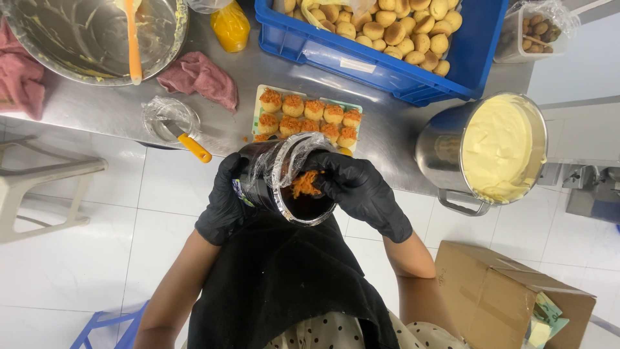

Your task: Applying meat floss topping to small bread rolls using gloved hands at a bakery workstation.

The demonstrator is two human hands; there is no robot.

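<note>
steel counter (116, 106); left hand (223, 200) grips can (284, 187); right hand (358, 187) pinches orange floss (305, 184)

Kitchen workspace with a steel counter over a white tiled floor

A brushed stainless-steel counter (116, 106) runs across the top of the view, its surface catching soft, even light. Below it lies a floor (77, 271) of large glossy white tiles with thin grey joints, brightly lit. At the left edge stands a pale plastic stool (39, 178); part of a blue frame (106, 329) shows at the bottom left. An open brown cardboard box (497, 291) sits on the floor at the lower right, and grey metal equipment (591, 190) stands at the right edge, beside the counter.
</note>
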